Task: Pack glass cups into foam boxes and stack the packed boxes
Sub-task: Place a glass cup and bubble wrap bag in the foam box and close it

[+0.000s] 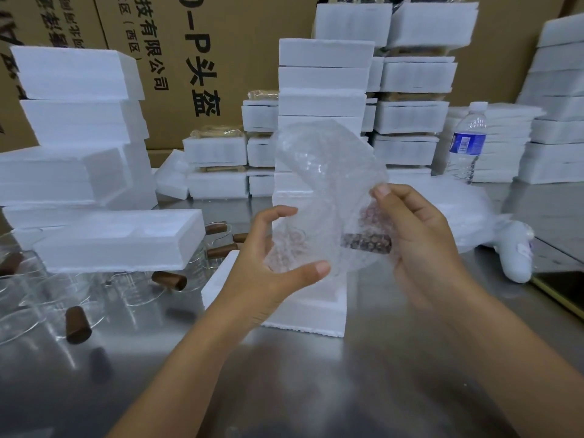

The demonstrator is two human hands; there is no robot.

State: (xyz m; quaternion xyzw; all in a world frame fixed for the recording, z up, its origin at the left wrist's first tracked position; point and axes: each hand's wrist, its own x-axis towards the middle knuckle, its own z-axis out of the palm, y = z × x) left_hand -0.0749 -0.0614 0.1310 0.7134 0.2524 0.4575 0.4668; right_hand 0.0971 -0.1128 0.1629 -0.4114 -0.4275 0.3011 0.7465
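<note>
Both of your hands were clamped on one sheet of clear bubble wrap (328, 172), held just apart above the table. Your left hand (268, 263) curled thumb and fingers round its lower bulge; your right hand (417, 235) pinched its right edge between thumb and fingers. One brown cylindrical handle (366, 243) showed through the dimpled film; whether a whole cup sat inside, you could not tell from this view. Directly beneath lay one open white foam box (313, 308), grainy and rectangular, on the brushed steel table (347, 374). To your left, clear glass cups (132, 289) with about six stubby brown handles crowded together, one foam slab (120, 238) resting across them. Farther back rose several stacks of foam boxes (325, 77), one plastic water bottle (467, 143) with a blue label to the right, and printed cardboard cartons (221, 58) behind.
</note>
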